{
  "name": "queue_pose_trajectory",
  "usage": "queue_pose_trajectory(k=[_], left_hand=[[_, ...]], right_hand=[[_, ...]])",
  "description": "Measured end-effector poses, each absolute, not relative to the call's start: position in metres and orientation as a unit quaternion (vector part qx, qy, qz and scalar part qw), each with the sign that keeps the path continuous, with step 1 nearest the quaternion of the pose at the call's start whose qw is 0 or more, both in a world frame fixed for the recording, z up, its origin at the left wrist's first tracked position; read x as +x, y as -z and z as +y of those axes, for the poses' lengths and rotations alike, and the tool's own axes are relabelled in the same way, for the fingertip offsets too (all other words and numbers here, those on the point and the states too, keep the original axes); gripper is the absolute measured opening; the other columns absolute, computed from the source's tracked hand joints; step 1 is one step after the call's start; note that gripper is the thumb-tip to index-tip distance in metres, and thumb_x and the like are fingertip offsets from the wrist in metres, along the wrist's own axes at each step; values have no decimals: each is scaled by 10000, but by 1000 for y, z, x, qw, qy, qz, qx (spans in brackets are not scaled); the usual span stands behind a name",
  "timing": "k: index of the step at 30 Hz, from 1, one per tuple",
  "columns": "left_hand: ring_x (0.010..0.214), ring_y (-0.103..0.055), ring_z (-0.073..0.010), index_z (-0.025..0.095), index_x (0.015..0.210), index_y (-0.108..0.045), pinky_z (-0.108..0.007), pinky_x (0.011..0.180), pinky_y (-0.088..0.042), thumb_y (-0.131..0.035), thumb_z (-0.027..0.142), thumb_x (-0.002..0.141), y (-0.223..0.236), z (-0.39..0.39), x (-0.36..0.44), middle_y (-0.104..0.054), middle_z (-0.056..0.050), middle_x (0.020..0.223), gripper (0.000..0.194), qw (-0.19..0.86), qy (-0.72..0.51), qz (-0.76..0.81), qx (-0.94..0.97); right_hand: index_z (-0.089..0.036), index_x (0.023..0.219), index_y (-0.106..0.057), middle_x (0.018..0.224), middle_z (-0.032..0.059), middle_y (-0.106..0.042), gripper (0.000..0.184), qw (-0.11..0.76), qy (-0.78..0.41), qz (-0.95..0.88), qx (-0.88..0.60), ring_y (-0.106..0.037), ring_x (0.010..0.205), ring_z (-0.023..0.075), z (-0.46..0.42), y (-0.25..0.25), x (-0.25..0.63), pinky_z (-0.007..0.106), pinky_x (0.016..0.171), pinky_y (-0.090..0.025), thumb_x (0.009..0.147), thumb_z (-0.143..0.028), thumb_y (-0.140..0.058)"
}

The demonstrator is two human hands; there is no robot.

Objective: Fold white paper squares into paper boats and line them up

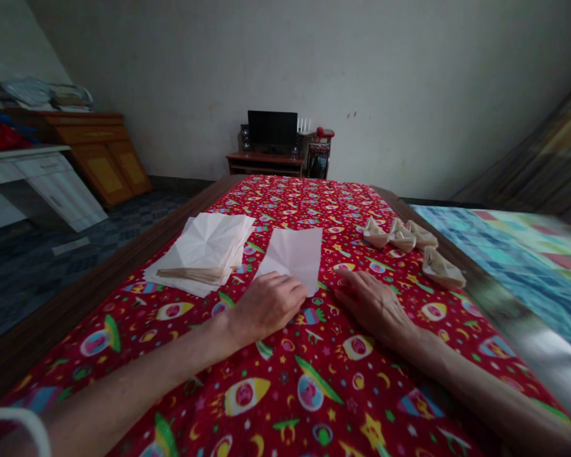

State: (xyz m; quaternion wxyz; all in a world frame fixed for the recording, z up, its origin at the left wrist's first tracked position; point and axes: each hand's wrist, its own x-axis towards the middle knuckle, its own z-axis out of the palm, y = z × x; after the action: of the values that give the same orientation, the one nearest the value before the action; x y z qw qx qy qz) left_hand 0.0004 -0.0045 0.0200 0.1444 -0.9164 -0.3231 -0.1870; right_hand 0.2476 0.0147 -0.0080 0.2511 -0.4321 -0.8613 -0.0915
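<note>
A creased white sheet of paper (295, 254) lies in front of me on the red patterned cloth. My left hand (271, 303) covers its near edge, fingers curled together and closed on that edge; the fingertips are mostly hidden. To the right of the sheet, my right hand (374, 308) rests low over the cloth, holding nothing, with its fingers stretched forward and apart from the paper. Left of the sheet sits a loose stack of creased papers (204, 238). Several folded paper boat-like shapes (441, 270) stand along the right side of the cloth.
The red cloth (309, 368) covers a long table with dark wooden edges (171, 231). A bed with a blue patterned cover (495, 273) adjoins on the right. Against the far wall are a monitor (272, 130) and a small desk (265, 162); cabinets (99, 155) stand at left.
</note>
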Motion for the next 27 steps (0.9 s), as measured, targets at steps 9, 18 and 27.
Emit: queue_pose_trajectory(k=[9, 18, 27], left_hand=[[879, -603, -164, 205, 992, -581, -291, 763, -458, -548, 265, 873, -18, -15, 6, -660, -4, 935, 137, 37, 223, -318, -921], [1173, -505, -194, 206, 1266, -508, -377, 1015, -412, -536, 97, 830, -6, 16, -44, -580, -53, 1257, 451, 34, 261, -356, -897], [1112, -565, -193, 215, 1074, -670, -357, 924, -492, -476, 55, 855, 1, 23, -51, -673, -41, 1126, 333, 32, 248, -292, -923]], right_hand=[[-257, 1121, -597, 1274, 117, -545, 324, 261, 29, -902, -342, -539, 1132, 280, 21, 19, 241, 397, 819, -526, 807, -177, -582], [-201, 1062, -621, 1098, 110, -656, 267, 337, -70, -899, -272, -651, 964, 180, 16, 12, 244, 288, 781, -559, 892, -136, -426], [-206, 1037, -634, 1075, 95, -669, 258, 354, -106, -889, -270, -652, 970, 185, 10, 17, 255, 301, 799, -562, 855, -141, -462]])
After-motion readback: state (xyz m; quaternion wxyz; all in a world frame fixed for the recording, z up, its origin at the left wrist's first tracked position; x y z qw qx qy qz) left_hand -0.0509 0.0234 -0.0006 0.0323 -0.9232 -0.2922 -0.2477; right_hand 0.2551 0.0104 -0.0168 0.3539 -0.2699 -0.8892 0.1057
